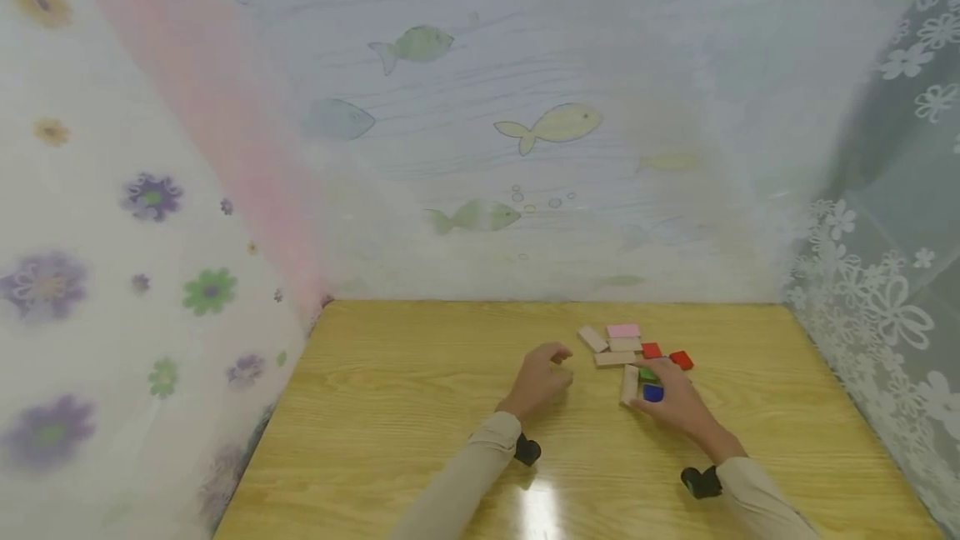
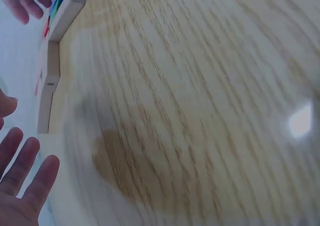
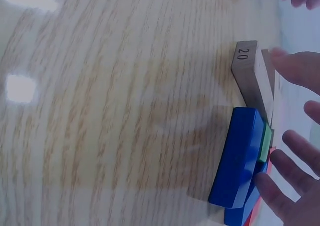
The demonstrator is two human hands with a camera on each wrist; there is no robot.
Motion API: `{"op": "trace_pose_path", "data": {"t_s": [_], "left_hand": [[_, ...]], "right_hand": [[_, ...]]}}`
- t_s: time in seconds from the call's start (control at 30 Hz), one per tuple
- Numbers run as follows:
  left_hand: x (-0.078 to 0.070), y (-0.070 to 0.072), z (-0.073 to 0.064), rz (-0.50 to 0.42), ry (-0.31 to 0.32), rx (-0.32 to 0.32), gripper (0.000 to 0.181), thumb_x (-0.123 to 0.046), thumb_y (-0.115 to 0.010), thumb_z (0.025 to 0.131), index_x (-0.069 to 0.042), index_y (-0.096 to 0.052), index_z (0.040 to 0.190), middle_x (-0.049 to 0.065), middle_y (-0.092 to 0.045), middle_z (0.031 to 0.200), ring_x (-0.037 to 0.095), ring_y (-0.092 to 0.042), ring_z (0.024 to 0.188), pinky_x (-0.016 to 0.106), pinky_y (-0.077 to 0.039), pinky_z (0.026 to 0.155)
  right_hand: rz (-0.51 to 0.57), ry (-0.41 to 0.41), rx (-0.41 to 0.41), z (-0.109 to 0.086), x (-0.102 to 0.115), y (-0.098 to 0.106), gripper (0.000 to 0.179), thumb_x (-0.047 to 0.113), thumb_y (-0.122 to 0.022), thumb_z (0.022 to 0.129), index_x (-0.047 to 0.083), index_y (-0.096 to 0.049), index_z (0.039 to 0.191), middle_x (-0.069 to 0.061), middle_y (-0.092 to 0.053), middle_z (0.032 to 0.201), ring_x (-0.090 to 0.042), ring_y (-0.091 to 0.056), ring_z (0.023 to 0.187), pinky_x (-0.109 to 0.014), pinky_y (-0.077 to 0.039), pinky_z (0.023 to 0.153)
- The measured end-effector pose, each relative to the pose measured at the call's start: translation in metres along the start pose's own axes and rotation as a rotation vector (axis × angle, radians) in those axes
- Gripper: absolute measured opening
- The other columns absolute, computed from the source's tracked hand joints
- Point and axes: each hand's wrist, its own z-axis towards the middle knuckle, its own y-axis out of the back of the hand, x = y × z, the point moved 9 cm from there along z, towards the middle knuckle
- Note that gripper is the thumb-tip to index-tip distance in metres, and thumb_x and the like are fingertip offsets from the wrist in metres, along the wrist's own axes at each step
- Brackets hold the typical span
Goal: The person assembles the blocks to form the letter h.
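My right hand (image 1: 681, 403) is over the near side of a group of small blocks, thumb beside a plain wooden block (image 1: 629, 386) and fingers spread above the coloured ones. In the right wrist view that wooden block (image 3: 241, 54) shows a printed 20, and a blue block (image 3: 236, 156) lies beside it, close to the fingertips. A green block (image 1: 647, 374) is partly hidden by the hand. My left hand (image 1: 538, 380) hovers left of the group, fingers loosely bent, holding nothing. A wooden block marked 8 (image 2: 51, 70) appears in the left wrist view.
Behind the hands lie a pink block (image 1: 623, 331), a slanted wooden block (image 1: 592, 338), more plain wooden blocks (image 1: 615, 359) and two red blocks (image 1: 682, 360). The wood-grain table (image 1: 390, 407) meets a fish-patterned back wall (image 1: 465, 265) and side curtains.
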Motion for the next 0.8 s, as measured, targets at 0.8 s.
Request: {"op": "trace_pose_path", "data": {"t_s": [0.8], "left_hand": [[-0.024,-0.063,0.043,0.384,-0.137,-0.062,0.01,-0.01,-0.072,0.084,-0.006,-0.074,0.093,0.002,-0.067,0.094,0.014,-0.062,0.09,0.022,-0.05,0.082]], "right_hand": [[-0.034,-0.004,0.043,0.009,-0.001,-0.008,0.057,0.015,-0.082,0.073,-0.002,-0.057,0.122,-0.023,-0.055,0.124,-0.044,-0.047,0.117,-0.06,-0.04,0.095]]}}
